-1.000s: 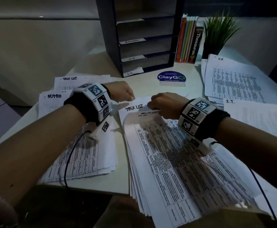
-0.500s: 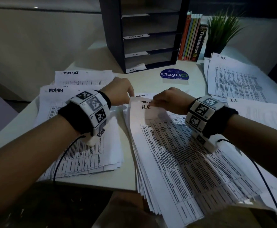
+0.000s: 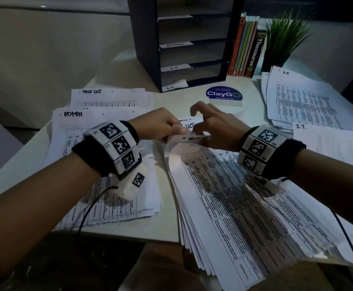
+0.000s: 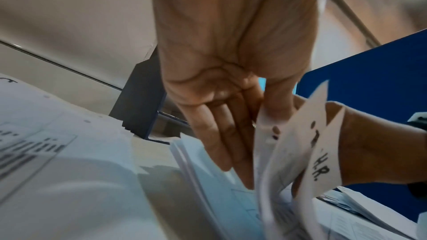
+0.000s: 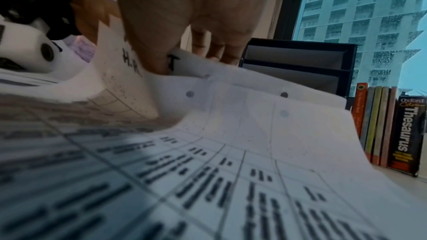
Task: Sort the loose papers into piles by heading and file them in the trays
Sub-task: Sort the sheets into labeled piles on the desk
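White desk (image 3: 179, 225) carries sorted piles around a black tray rack (image 3: 190, 38). Both hands lift the far edge of the top sheet (image 3: 194, 139) of the middle stack (image 3: 244, 206). Left wrist view: left hand (image 4: 231, 83) pinches that edge with thumb and fingers. Right wrist view: right hand (image 5: 184, 15) thumb presses the "H.R." sheet, other fingers spread.

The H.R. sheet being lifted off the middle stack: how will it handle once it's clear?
Probably floppy: the H.R. sheet already curls where the left hand and right hand pinch it. Likely light, and a neighbouring page may cling.
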